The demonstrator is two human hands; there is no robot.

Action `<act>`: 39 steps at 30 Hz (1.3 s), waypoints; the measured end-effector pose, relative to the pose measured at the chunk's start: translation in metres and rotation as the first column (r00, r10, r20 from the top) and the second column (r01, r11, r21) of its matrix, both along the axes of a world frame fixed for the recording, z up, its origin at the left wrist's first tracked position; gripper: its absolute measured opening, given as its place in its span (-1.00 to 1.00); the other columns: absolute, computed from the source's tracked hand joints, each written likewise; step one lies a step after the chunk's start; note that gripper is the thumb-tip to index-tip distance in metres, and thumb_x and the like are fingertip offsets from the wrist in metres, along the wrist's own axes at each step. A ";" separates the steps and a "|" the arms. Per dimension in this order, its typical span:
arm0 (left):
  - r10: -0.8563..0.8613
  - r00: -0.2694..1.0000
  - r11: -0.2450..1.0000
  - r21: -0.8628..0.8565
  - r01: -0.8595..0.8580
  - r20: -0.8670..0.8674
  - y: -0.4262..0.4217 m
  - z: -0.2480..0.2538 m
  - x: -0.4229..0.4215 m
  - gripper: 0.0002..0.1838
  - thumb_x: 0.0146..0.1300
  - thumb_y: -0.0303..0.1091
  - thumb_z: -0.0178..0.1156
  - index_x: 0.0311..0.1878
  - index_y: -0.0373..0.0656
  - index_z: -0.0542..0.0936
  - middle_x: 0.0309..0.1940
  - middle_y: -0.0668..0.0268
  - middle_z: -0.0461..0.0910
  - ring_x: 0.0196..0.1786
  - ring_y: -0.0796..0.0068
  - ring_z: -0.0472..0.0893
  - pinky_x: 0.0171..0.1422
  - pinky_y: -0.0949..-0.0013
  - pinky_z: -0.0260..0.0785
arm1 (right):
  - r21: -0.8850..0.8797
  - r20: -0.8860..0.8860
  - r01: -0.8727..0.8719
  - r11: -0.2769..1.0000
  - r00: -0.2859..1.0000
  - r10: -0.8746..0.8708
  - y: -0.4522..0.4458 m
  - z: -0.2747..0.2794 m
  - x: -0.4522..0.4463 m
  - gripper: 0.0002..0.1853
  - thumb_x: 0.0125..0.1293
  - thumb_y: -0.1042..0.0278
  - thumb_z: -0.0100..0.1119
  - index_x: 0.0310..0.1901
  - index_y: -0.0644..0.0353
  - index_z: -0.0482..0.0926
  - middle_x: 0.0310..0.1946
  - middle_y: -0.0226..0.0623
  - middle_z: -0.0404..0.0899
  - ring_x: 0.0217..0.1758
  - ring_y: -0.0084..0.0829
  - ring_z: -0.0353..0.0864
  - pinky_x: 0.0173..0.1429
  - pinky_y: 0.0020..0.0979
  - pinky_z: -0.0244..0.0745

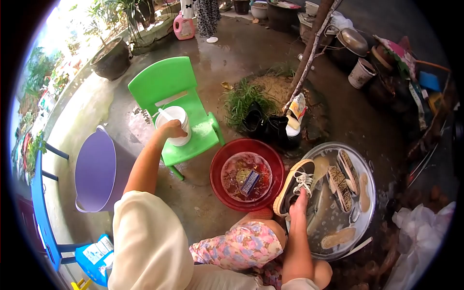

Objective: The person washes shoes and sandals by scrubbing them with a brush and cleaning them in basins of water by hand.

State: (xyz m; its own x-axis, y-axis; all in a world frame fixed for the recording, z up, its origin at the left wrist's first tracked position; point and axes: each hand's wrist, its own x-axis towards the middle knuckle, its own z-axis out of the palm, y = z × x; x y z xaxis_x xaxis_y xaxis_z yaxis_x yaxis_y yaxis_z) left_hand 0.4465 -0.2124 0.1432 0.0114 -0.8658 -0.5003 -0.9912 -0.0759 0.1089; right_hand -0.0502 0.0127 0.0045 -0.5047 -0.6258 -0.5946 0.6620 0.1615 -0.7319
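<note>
My left hand (173, 129) is at the rim of a white bucket (180, 115), its fingers partly hidden at the rim. The bucket stands on a green plastic chair (193, 99) and has a white handle or stick (166, 114) in it. My right hand (298, 203) grips a dark shoe (300, 181) with white laces and a pale sole, over the left edge of a metal basin (316, 229). Water, a pair of patterned shoes (340, 188) and insoles (338, 238) lie in that basin. Between my hands, a red basin (220, 186) holds water and a blue-and-white brush (250, 183).
A purple tub (96, 171) stands at the left. Black shoes (275, 129) rest near grass and a thin tree trunk (314, 53). A person (208, 19) stands at the top beside a pink jug (183, 26). Plastic bags (420, 237) lie at the right.
</note>
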 end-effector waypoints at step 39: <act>-0.833 0.276 0.518 -0.502 0.692 -0.479 0.121 -0.126 -0.430 -0.38 0.52 -0.04 -0.23 0.46 -0.28 0.29 0.49 0.06 0.24 0.61 0.16 0.06 0.66 0.02 -0.27 | -0.388 0.317 0.185 0.903 0.947 -0.058 -0.006 0.004 0.020 -0.13 0.47 -0.44 -0.39 0.54 0.11 0.04 0.55 -0.28 0.06 0.59 -0.29 0.07 0.62 -0.20 -0.06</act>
State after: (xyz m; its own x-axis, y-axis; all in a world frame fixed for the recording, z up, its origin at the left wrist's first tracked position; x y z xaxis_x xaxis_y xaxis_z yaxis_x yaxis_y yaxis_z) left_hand 0.0170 -0.0918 0.0174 -0.9298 -0.3615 0.0691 -0.2537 0.7657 0.5911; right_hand -0.0302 0.0068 0.0090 -0.4367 -0.7890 -0.4321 0.8497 -0.2042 -0.4861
